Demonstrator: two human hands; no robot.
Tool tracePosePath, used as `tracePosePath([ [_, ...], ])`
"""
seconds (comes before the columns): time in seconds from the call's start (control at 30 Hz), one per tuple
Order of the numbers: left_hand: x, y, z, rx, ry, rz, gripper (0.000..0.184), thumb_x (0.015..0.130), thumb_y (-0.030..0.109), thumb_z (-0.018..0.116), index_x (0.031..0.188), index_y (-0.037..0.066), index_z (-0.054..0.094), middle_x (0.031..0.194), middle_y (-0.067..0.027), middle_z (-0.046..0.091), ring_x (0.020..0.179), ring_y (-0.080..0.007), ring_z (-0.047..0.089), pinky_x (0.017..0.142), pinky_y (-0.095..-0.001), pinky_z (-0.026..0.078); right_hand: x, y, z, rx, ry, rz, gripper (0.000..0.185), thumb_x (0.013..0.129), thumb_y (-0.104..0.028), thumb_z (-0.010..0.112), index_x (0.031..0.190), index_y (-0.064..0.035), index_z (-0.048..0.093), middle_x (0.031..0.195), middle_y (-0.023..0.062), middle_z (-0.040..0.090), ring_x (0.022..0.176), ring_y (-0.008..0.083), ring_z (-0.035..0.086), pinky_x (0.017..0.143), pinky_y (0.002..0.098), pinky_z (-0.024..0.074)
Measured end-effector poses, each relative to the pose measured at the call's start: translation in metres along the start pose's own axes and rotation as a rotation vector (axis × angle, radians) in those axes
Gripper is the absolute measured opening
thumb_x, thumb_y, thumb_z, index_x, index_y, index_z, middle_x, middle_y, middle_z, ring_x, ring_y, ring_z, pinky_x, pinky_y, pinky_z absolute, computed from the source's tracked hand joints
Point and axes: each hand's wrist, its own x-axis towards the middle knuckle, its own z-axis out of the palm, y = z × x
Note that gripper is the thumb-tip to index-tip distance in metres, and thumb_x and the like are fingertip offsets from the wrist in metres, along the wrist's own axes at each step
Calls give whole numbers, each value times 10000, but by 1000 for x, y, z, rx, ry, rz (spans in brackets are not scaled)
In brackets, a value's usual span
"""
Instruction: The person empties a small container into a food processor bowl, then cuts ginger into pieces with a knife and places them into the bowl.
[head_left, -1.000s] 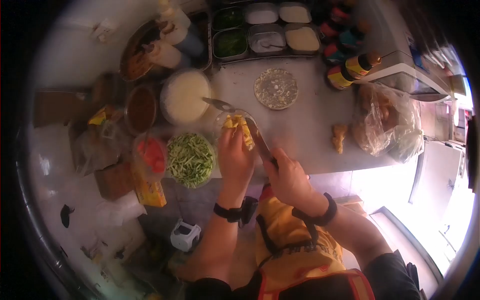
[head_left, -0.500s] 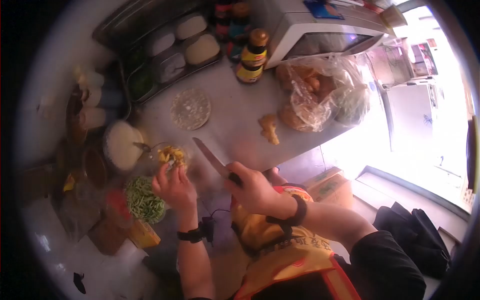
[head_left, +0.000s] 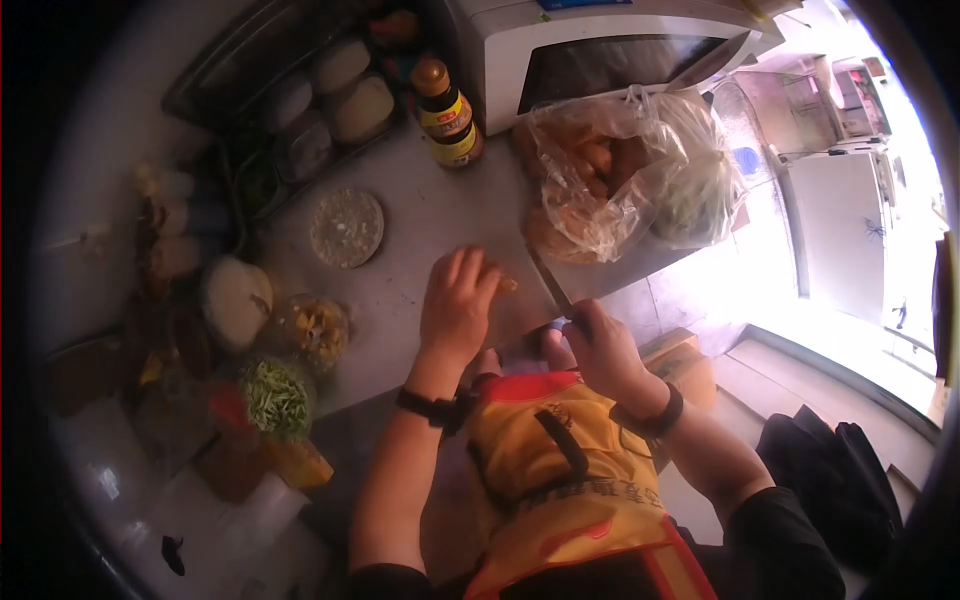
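My left hand [head_left: 458, 305] is over the counter with its fingers closed round a piece of ginger [head_left: 508, 286]; most of the ginger is hidden behind the fingers. To its right, my right hand [head_left: 608, 352] grips a knife [head_left: 548, 278] by the handle. The blade points away from me, toward the plastic bag, and stays apart from the ginger. Left of my left hand stands a clear bowl with yellow chopped pieces [head_left: 318, 328]. Close to that bowl is a container of green shredded vegetable [head_left: 277, 400].
A clear plastic bag [head_left: 600, 170] of brown roots lies before a white microwave [head_left: 620, 70]. A sauce bottle [head_left: 446, 115] stands beside it. A round glass lid [head_left: 346, 228], a white tub [head_left: 236, 302] and a tray of containers [head_left: 300, 145] occupy the left side.
My left hand has left the bowl of yellow pieces, moved right and taken hold of the ginger on the counter. My right hand has carried the knife rightward. The view has shifted slightly.
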Motion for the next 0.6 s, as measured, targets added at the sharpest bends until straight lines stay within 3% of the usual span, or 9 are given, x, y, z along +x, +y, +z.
tracePosePath([
  [0.1,-46,10,-17,248,-15,-339,459,843,216,746,1262,84,613,1241,-133,535,1192,-381,520,973,-490,464,9,1,14,-48,-87,-63,279,934,-168,615,1162,-43,515,962,248,663,926,459,647,764,511,523],
  [0.2,-74,12,-15,243,110,-420,493,855,250,751,1290,79,594,1274,-140,524,1185,-379,524,951,-494,465,20,-9,29,-160,-150,-125,224,936,-148,588,1115,-37,508,949,237,667,910,467,649,750,528,522],
  [0.27,-82,13,-15,231,168,-431,485,850,262,763,1260,59,603,1256,-152,538,1182,-367,529,935,-493,465,28,-20,34,-241,-150,-158,165,942,-140,571,1059,-38,515,932,230,676,886,471,655,733,543,518],
  [0.37,-88,10,-8,214,223,-287,372,880,192,740,1219,76,639,1192,-116,591,1127,-348,557,932,-462,459,31,-28,42,-470,-321,-38,286,886,-107,603,1139,-51,483,966,192,656,882,413,676,755,500,547],
  [0.43,-82,7,-4,163,216,-280,342,885,172,731,1201,75,646,1163,-101,597,1109,-340,560,913,-452,460,31,-30,54,-458,-201,-345,273,882,-126,608,1118,-54,491,971,179,659,861,376,696,736,479,563],
  [0.6,-78,-3,2,101,241,-243,272,879,128,729,1143,92,671,1097,-55,604,1027,-292,570,859,-429,461,28,-61,54,-630,-246,-322,239,902,-143,580,1108,-46,510,946,166,659,828,362,704,695,456,574],
])
